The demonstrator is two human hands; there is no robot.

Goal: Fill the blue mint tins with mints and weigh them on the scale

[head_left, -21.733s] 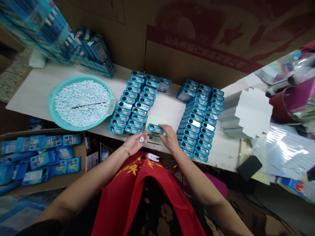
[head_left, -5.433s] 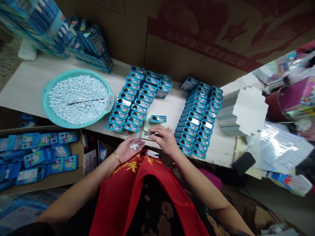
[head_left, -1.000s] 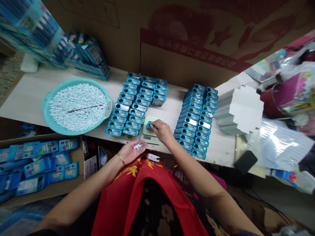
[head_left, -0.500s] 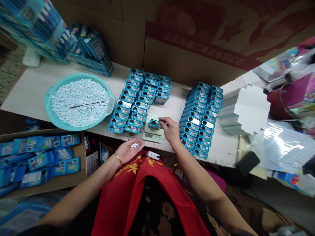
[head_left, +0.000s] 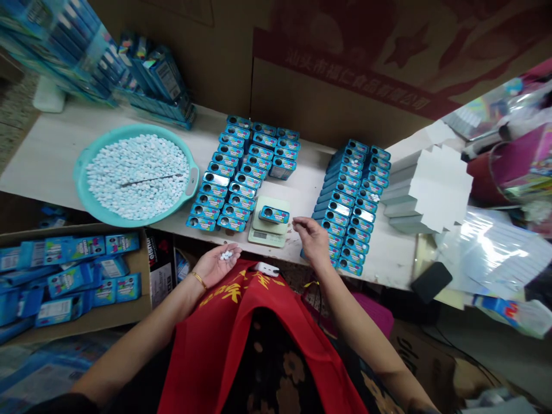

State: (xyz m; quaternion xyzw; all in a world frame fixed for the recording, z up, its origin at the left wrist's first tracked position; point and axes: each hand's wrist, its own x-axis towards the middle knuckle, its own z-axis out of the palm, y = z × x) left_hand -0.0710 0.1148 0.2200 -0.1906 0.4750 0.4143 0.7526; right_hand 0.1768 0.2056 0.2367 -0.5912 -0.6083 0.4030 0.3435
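My left hand (head_left: 215,265) is palm up in front of the table's edge, with several small white candies (head_left: 226,255) lying in it. A kitchen scale (head_left: 268,230) stands at the table's front, its display facing me. On its plate sits one small blue tin (head_left: 275,214) with a dark round opening on top. Just to the right of the scale is my right hand (head_left: 311,237), apart from the tin. Its fingers are bent together, and whatever may be between them is hidden. Blue tins (head_left: 233,190) stand in rows left of the scale; more tins (head_left: 345,201) stand right.
A turquoise basin (head_left: 81,190) full of white candies, with a dark thin stick on them, stands at left. Below is a carton (head_left: 144,276) of blue packets. Stacked white card (head_left: 435,190) and a black phone-like object (head_left: 431,282) lie at right. A large cardboard box (head_left: 323,75) stands behind.
My right hand has let go of the tin on the scale and moved right, away from it. My left hand, still holding candies, has shifted slightly left.
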